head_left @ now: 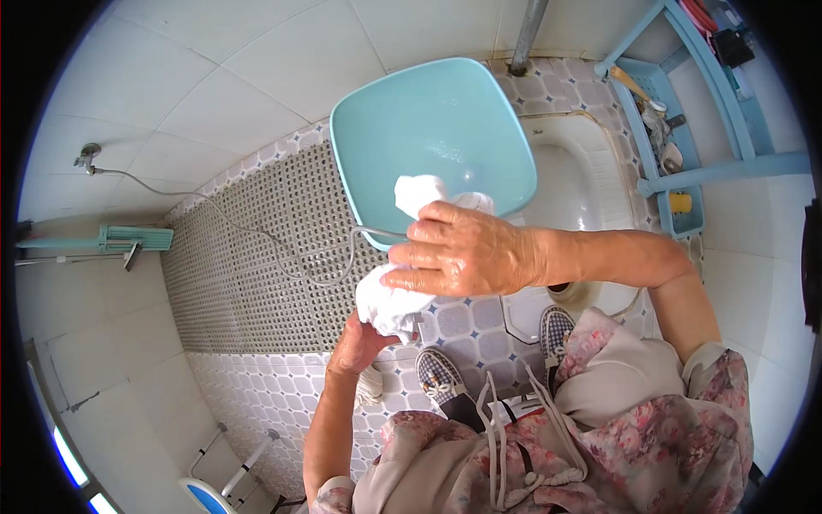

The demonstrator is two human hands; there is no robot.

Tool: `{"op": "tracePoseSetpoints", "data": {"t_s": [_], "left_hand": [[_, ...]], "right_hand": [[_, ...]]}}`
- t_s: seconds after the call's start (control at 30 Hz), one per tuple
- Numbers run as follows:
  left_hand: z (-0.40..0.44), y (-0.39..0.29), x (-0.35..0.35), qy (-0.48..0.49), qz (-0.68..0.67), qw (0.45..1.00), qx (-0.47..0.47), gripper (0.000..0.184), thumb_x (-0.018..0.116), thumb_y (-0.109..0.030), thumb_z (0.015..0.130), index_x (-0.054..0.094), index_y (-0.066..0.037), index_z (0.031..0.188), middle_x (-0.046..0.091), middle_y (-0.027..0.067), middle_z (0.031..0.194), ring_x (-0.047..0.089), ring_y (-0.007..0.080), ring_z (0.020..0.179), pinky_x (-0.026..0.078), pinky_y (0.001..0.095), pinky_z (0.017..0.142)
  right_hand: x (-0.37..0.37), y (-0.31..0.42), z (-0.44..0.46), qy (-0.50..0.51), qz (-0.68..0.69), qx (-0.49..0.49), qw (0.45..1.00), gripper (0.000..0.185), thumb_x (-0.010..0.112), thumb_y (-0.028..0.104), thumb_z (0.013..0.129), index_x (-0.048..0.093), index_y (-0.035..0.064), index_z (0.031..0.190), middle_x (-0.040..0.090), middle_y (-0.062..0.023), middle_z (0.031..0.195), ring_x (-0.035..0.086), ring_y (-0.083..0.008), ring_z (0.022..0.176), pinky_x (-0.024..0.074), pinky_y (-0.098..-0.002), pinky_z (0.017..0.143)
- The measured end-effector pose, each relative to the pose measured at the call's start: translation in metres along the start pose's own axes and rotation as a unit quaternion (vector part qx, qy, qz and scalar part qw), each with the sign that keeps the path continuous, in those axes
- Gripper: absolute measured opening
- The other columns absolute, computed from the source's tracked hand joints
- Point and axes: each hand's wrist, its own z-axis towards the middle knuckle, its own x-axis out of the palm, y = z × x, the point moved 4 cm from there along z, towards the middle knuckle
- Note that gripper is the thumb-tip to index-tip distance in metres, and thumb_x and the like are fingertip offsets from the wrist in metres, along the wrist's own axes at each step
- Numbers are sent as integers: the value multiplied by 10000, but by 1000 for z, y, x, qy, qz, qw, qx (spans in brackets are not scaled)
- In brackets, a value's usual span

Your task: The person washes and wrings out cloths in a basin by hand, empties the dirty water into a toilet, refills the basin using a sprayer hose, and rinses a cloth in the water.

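White cloth (392, 307), in the head view: all bunched up between two hands, low part just outside the big blue tub (428, 120), top end over the near side of the tub. Right hand (475, 250) on top, back side up, fingers bent down and closed around the cloth. Left hand (355, 344) below, curled round the low end, thumb in sight, most fingers hidden. Can't tell how hard either squeeze is. Close by, a thin grey hose (353, 248), with its end lost behind the right hand. Under it all, a bumpy mat (257, 248) full of holes, and patterned floor tiles (462, 321).

Maybe a slip of the cloth from shiny, wet-looking fingers, down onto the floor. Maybe a tug on the hose from a bumped wrist. Maybe drips near the checked shoes (439, 374), making for slippery tiles. Maybe a loose corner dangling into the white squat toilet (591, 184), after a swing too far right.
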Motion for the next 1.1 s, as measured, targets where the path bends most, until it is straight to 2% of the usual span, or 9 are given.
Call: {"op": "tracePoseSetpoints", "data": {"t_s": [0.07, 0.27, 0.43, 0.47, 0.6, 0.73, 0.83, 0.93, 1.1], "left_hand": [[-1, -13, 25, 22, -47, 996, 78, 1185, 518, -892, 691, 220, -143, 1559, 380, 110, 1539, 409, 348, 1385, 420, 708, 990], [23, -58, 42, -96, -275, 937, 190, 947, 481, -815, 821, 369, -160, 1496, 499, 171, 1421, 503, 380, 1290, 462, 550, 1043], [24, -99, 60, 70, -245, 926, 279, 750, 341, -625, 915, 439, -111, 1451, 486, 213, 1423, 485, 403, 1300, 393, 574, 1086], [16, -101, 61, -172, -230, 920, 267, 559, 443, -531, 920, 535, -141, 1310, 598, 127, 1290, 592, 303, 1180, 475, 479, 1024], [27, -118, 74, -220, -220, 898, 311, 544, 499, -522, 933, 545, -121, 1296, 622, 107, 1238, 616, 281, 1134, 501, 460, 991], [41, -118, 87, -241, -260, 882, 312, 519, 555, -490, 937, 552, -105, 1285, 636, 95, 1204, 636, 276, 1089, 522, 444, 961], [51, -113, 78, -232, -259, 884, 311, 521, 571, -469, 933, 546, -87, 1286, 643, 111, 1186, 641, 303, 1081, 517, 461, 965], [49, -109, 76, -263, -220, 881, 326, 538, 576, -446, 937, 528, -47, 1295, 644, 124, 1189, 638, 303, 1090, 513, 456, 967], [45, -102, 78, -244, -155, 889, 356, 552, 583, -438, 926, 519, -39, 1302, 639, 126, 1198, 632, 291, 1106, 498, 449, 990]], "right_hand": [[-1, -5, 6, 2, -41, 19, 999, 341, 624, 176, 845, 674, 130, 1180, 624, -16, 1065, 589, -182, 958, 459, -376, 924], [9, 20, 35, -15, 62, 50, 997, 484, 677, 165, 812, 599, 104, 1286, 600, -78, 1157, 582, -236, 1006, 471, -402, 901], [13, -4, 39, -37, 344, 96, 933, 920, 883, 236, 635, 453, 110, 1438, 508, -122, 1350, 529, -332, 1193, 441, -429, 1012], [16, -13, 37, -76, 385, 92, 915, 969, 902, 275, 623, 432, 117, 1456, 492, -126, 1378, 512, -350, 1235, 432, -438, 1034], [17, -40, 17, -101, 251, 179, 946, 1113, 884, 549, 587, 397, 118, 1489, 427, -128, 1468, 376, -352, 1368, 319, -466, 1156], [57, -53, -13, -83, 488, 316, 810, 1163, 842, 627, 642, 294, 136, 1542, 397, -160, 1492, 349, -317, 1402, 308, -451, 1170], [74, -40, -25, -116, 730, 365, 566, 1093, 794, 617, 732, 256, 141, 1556, 401, -144, 1487, 399, -278, 1371, 344, -423, 1152], [78, -21, -31, -154, 786, 413, 434, 1093, 743, 641, 774, 217, 111, 1571, 422, -71, 1488, 420, -204, 1365, 346, -379, 1144], [90, -14, -47, -86, 856, 412, 299, 691, 484, 672, 944, 486, 118, 1357, 593, -90, 1228, 609, -154, 1096, 538, -380, 912]]}}
